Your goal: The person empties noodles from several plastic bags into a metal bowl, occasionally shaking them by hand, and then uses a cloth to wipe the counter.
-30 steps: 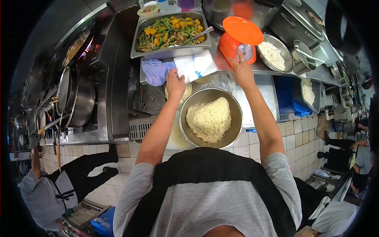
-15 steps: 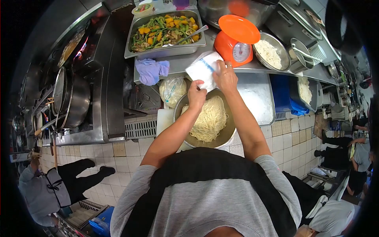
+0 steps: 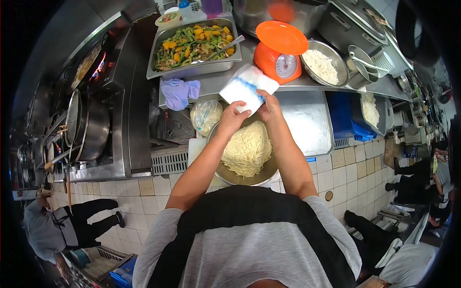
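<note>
Both hands hold a white plastic bag with a blue band (image 3: pixel 249 86) above the far rim of a metal bowl. My left hand (image 3: pixel 234 116) pinches its lower left part. My right hand (image 3: pixel 270 104) grips its right edge, the fingers on the blue band. Pale noodles (image 3: pixel 247 149) fill much of the metal bowl (image 3: pixel 265 181) below. Left of the bowl sits a clear bag of noodles (image 3: pixel 206 116). An orange scale (image 3: pixel 278 62) stands on the counter just beyond the white bag.
A tray of vegetables (image 3: pixel 197 70) and a purple cloth (image 3: pixel 179 93) lie at the counter's left. Right of the scale is a bowl of white food (image 3: pixel 322 66). A stove with a large pot (image 3: pixel 96 126) and flame stands left. Co-workers (image 3: pixel 53 225) are at both sides.
The white bag is spread wider and flatter between my hands. My right hand has moved down along its edge. The view has shifted slightly, and the co-worker at the left has changed leg position.
</note>
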